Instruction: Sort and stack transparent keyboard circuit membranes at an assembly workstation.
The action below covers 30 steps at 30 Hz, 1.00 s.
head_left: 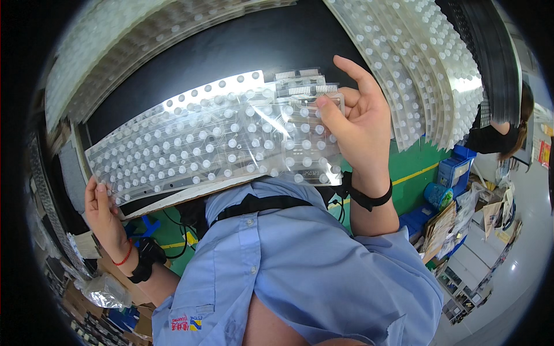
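A clear keyboard membrane sheet (190,151), dotted with rows of whitish rubber domes and printed with fine traces, is stretched between my two hands. My left hand (105,214) pinches its lower left corner. At the upper right corner, by the striped connector tail, my right hand (365,118) grips the sheet between thumb and bent fingers, its index finger raised. Behind it shows the edge of a second domed membrane sheet (216,86) with its own tail; whether the two touch I cannot tell.
The black work surface (242,43) lies beyond the sheets. Stacked domed sheets (412,69) fan out at the far right, and another stack (109,52) curves along the far left. Black panels (490,63) stand beyond the right stack. Blue bins (456,170) sit on the green floor at right, near another person (496,138).
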### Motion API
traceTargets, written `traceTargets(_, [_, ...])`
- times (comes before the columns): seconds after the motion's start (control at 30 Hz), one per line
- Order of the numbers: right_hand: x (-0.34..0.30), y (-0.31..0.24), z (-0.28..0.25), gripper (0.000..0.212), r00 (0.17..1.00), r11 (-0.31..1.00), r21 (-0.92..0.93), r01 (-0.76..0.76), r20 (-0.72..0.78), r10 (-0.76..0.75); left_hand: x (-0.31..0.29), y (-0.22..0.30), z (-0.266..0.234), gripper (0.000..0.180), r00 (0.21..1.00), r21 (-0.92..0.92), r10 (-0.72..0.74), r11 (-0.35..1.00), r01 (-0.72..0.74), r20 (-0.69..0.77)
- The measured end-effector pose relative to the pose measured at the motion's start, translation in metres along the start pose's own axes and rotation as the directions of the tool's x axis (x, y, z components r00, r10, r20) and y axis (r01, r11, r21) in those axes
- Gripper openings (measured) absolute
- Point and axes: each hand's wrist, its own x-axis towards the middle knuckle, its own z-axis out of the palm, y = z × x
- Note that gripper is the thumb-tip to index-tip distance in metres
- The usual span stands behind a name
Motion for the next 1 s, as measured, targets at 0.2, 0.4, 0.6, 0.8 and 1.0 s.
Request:
traceTargets(0.2, [-0.001,0.000,-0.001,0.056,1.000,1.000,-0.018,0.000,0.016,0.000,0.001,-0.001,0.001,0.030,1.000,-0.002,0.006,1.000,-0.006,-0.001])
traceTargets(0.4, [-0.006,-0.011,0.004,0.057,1.000,0.999,0.049,-0.009,0.000,0.009,0.002,-0.002,-0.003,0.032,0.997,-0.162,0.021,0.986,-0.033,-0.074])
traceTargets(0.6, [-0.007,-0.023,0.014,0.059,0.998,0.997,0.078,0.029,0.055,-0.034,-0.001,0.002,-0.006,0.031,0.992,-0.341,0.028,0.938,-0.069,-0.122])
traceTargets(0.8, [-0.005,-0.032,0.027,0.060,0.990,0.994,0.061,0.090,0.100,-0.096,-0.001,-0.001,-0.015,0.032,0.982,-0.379,0.038,0.919,-0.106,-0.184])
traceTargets(1.0, [-0.004,-0.035,0.036,0.057,0.992,0.991,0.099,0.085,0.085,-0.094,0.000,-0.003,-0.016,0.031,0.977,-0.395,0.009,0.914,-0.094,-0.212])
